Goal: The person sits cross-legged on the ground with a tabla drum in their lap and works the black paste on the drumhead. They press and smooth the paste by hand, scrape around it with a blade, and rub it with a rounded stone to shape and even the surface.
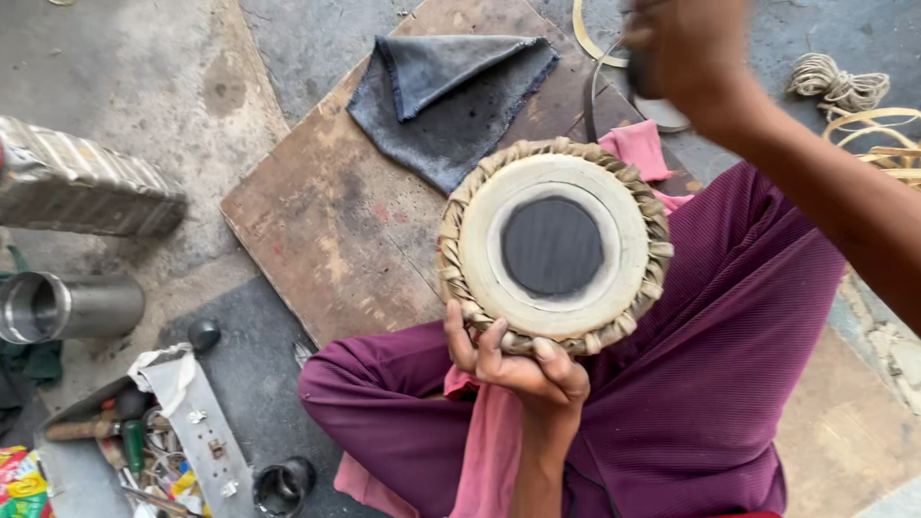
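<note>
- Gripping the near rim of a round drum head (554,246), the left hand (513,360) holds it tilted up over the lap, thumb and fingertips curled over the braided edge.
- Its pale skin carries a black round patch in the middle.
- The right hand (686,48) is raised near the top edge, closed around a dark object too blurred to identify.
- A dark grey cloth (451,96) lies folded on the wooden board (326,221) beyond the drum head.
- A pink cloth (489,451) drapes over purple trousers.

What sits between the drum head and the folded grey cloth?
Nothing: head view shows the drum head overlapping the edge of the grey cloth, which lies on the wooden board.
</note>
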